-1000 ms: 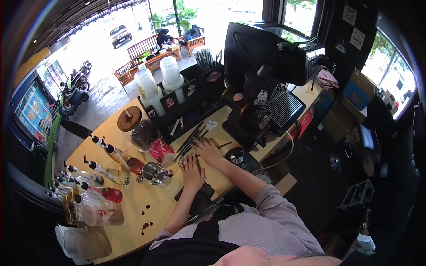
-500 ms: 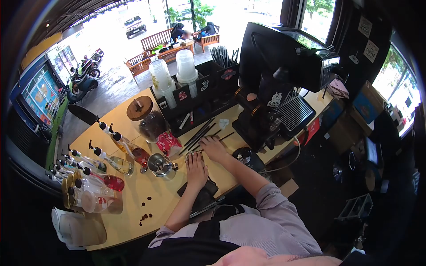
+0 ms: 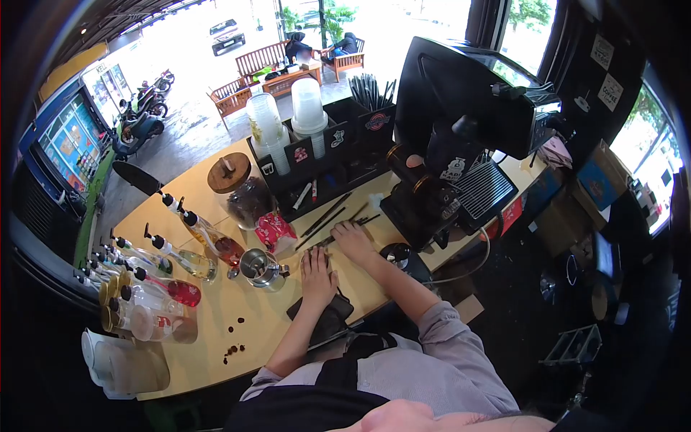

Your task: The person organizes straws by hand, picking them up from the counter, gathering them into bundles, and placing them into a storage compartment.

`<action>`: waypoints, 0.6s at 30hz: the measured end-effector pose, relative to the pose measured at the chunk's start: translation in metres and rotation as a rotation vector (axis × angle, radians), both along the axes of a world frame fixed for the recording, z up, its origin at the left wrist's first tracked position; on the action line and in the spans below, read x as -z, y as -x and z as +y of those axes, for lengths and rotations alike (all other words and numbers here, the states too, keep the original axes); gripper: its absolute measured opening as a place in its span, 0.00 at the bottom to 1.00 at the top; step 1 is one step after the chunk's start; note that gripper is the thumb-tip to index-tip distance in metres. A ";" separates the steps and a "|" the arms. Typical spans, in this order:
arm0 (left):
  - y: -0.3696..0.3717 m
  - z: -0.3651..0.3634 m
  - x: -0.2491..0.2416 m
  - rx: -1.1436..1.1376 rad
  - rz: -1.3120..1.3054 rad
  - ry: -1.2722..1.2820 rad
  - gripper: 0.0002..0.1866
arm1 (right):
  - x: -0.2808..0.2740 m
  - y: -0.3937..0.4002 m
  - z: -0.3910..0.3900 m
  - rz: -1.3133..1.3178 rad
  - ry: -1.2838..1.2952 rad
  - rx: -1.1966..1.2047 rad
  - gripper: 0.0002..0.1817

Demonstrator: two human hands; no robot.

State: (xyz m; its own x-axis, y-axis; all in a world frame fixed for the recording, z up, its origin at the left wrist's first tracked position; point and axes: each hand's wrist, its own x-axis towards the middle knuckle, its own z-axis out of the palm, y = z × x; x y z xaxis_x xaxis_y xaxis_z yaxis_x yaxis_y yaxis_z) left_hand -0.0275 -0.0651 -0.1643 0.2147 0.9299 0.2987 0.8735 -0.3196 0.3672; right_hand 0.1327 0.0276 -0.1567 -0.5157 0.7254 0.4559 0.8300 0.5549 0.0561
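My left hand point(image 3: 317, 275) lies flat on the wooden counter point(image 3: 288, 333), its fingers stretched out together. Just below it is a dark, flat pad-like thing point(image 3: 327, 317). My right hand point(image 3: 354, 243) rests palm down, fingers extended, over the near ends of several thin black straws point(image 3: 324, 221). How much of them its fingers cover is hidden. Left of my left hand stands a steel pitcher point(image 3: 260, 269), with a red patterned packet point(image 3: 273, 230) behind it.
Pump bottles point(image 3: 216, 241) line the left side, near a wooden-lidded jar point(image 3: 248, 198). A black organizer point(image 3: 309, 194) holds stacked plastic cups point(image 3: 308, 108). A coffee grinder point(image 3: 421, 198) stands right. Dark crumbs point(image 3: 234, 351) lie near the front edge. People sit outside.
The view has shifted slightly. The straws beside my right hand lie differently, and fewer show left of it. Both hands stay low on the counter with little movement.
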 end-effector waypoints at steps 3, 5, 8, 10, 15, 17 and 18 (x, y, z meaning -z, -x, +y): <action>-0.001 0.000 -0.006 -0.003 -0.045 -0.003 0.41 | -0.001 -0.005 0.002 -0.054 -0.069 0.057 0.11; -0.002 -0.001 -0.016 -0.016 -0.068 -0.014 0.41 | -0.001 -0.006 0.004 -0.079 -0.103 0.072 0.10; 0.000 0.002 -0.017 -0.029 -0.112 -0.046 0.41 | 0.001 -0.004 0.003 -0.111 -0.082 0.103 0.11; 0.001 0.003 -0.017 -0.028 -0.132 -0.068 0.41 | 0.001 -0.003 0.002 -0.137 -0.097 0.098 0.11; 0.003 0.004 -0.016 -0.028 -0.193 -0.073 0.40 | 0.000 0.000 0.003 -0.223 -0.106 0.089 0.12; 0.004 0.006 -0.014 -0.025 -0.206 -0.085 0.40 | 0.000 -0.001 0.003 -0.284 -0.109 0.074 0.12; 0.005 0.007 -0.014 -0.024 -0.218 -0.096 0.40 | -0.004 -0.001 0.000 -0.284 -0.111 0.074 0.12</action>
